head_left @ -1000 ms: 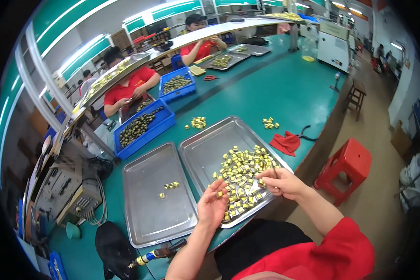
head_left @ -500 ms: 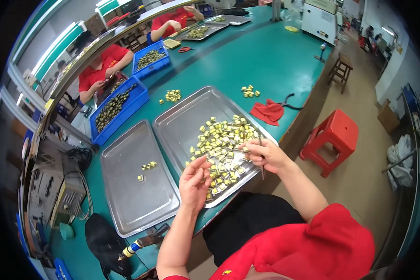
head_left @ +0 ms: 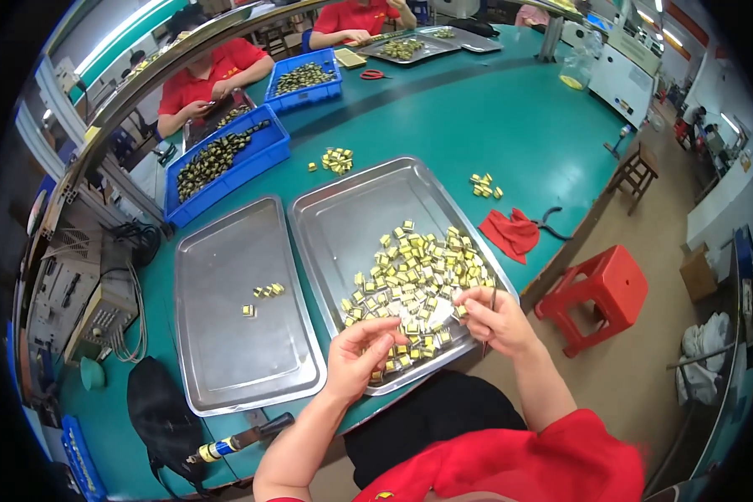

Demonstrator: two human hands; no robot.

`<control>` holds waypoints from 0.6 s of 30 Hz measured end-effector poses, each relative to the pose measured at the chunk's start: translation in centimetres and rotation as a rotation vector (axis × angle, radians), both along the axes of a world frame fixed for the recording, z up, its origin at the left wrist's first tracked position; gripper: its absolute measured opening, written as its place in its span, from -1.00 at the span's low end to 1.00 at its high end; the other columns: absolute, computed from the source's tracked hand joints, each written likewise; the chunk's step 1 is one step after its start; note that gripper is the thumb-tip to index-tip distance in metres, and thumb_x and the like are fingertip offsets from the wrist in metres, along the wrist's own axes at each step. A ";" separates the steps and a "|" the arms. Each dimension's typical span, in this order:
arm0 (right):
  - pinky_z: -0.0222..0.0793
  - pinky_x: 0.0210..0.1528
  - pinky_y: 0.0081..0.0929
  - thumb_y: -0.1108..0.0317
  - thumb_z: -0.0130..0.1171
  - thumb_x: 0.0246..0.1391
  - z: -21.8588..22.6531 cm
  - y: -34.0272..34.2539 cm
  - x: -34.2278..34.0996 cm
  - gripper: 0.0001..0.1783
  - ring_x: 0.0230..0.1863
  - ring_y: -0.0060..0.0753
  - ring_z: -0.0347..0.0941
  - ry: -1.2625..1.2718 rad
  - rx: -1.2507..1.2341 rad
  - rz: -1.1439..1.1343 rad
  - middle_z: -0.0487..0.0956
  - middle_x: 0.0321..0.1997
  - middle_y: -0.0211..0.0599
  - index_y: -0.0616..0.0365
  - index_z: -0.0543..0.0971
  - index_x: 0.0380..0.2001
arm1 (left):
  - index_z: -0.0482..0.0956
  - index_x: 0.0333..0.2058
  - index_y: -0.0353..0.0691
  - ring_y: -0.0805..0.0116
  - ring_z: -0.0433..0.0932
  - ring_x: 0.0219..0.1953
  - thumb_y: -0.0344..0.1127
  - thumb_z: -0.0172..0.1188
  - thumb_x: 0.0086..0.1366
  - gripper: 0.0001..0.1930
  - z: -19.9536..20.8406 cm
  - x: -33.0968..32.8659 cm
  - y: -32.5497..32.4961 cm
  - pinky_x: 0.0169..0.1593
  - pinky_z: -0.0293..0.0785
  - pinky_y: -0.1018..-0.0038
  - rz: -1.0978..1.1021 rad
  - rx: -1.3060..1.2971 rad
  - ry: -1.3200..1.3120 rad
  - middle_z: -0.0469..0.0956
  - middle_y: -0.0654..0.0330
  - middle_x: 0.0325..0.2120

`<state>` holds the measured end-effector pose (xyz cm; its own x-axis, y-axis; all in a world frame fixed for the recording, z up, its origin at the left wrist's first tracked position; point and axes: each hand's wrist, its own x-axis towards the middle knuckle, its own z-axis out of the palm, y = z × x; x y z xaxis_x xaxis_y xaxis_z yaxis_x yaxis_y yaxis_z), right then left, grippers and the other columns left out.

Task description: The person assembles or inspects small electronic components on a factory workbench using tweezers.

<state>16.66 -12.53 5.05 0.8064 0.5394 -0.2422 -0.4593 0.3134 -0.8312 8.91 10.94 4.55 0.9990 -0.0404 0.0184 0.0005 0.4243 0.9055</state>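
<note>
Small yellow-taped, block-shaped electronic components (head_left: 422, 268) lie heaped in the right metal tray (head_left: 343, 201). Over the tray's near right side, my right hand (head_left: 498, 322) is closed, with one such component (head_left: 460, 310) pinched at its fingertips. A thin dark rod (head_left: 493, 301), perhaps tweezers, also stands in that hand. My left hand (head_left: 360, 360) hovers over the tray's near left edge, thumb and fingers curved and a little apart, with nothing plainly between them. To the left, the second metal tray (head_left: 234, 251) bears a short row of components (head_left: 268, 291) and a single one (head_left: 248, 310).
Small component piles (head_left: 337, 160) sit beyond the trays. A red cloth (head_left: 510, 234) and pliers (head_left: 552, 224) lie right. Blue bins (head_left: 251, 155) of dark parts stand far left, near co-workers. A black bag (head_left: 159, 418) and a tool with a dark handle (head_left: 247, 437) lie near left. A red stool (head_left: 598, 293) stands right.
The view has shifted, so the scene sits differently. My left hand's fingers have tipped from pointing up to reaching right, toward my right hand. My right hand still holds the component and rod.
</note>
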 end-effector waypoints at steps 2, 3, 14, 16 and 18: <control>-0.02 -0.68 -0.78 0.45 -0.02 0.16 0.1 0.3 0.1 -0.85 -0.70 -0.79 0.11 -0.023 0.035 0.031 0.37 -0.56 -0.47 0.29 0.45 -0.25 | 0.48 -0.11 -0.32 0.65 0.25 -0.66 -0.47 0.04 0.25 -0.77 -0.2 -0.1 0.0 -0.58 0.14 0.73 0.064 -0.015 0.024 0.55 0.14 -0.45; -0.01 -0.68 -0.78 0.46 -0.01 0.15 0.0 -0.2 0.1 -0.86 -0.71 -0.78 0.11 -0.020 0.033 0.007 0.37 -0.57 -0.47 0.30 0.45 -0.25 | 0.49 -0.12 -0.32 0.66 0.24 -0.66 -0.46 0.02 0.26 -0.78 -0.1 0.0 0.0 -0.59 0.12 0.73 0.020 -0.008 0.053 0.55 0.14 -0.48; -0.01 -0.71 -0.75 0.56 -0.05 0.12 0.0 -1.2 1.2 -0.87 -0.75 -0.77 0.11 0.068 -0.068 0.180 0.39 -0.62 -0.45 0.32 0.46 -0.27 | 0.51 -0.13 -0.29 0.72 0.26 -0.63 -0.44 0.05 0.25 -0.78 -0.8 0.6 -0.2 -0.60 0.13 0.75 -0.012 -0.023 0.088 0.57 0.19 -0.43; -0.04 -0.74 -0.74 0.53 -0.06 0.13 -0.2 -1.1 1.1 -0.89 -0.77 -0.75 0.08 0.044 -0.096 0.170 0.38 -0.62 -0.47 0.30 0.45 -0.30 | 0.51 -0.13 -0.30 0.72 0.20 -0.67 -0.43 0.01 0.28 -0.79 -0.1 0.3 0.3 -0.61 0.10 0.74 -0.011 -0.014 0.100 0.55 0.19 -0.49; -0.06 -0.76 -0.76 0.53 -0.04 0.11 0.0 -1.3 0.5 -0.90 -0.78 -0.75 0.07 0.080 -0.112 0.168 0.40 -0.57 -0.34 0.29 0.43 -0.29 | 0.49 -0.11 -0.30 0.72 0.26 -0.62 -0.45 -0.01 0.29 -0.78 0.6 0.2 0.4 -0.58 0.13 0.75 -0.002 -0.009 0.043 0.55 0.18 -0.46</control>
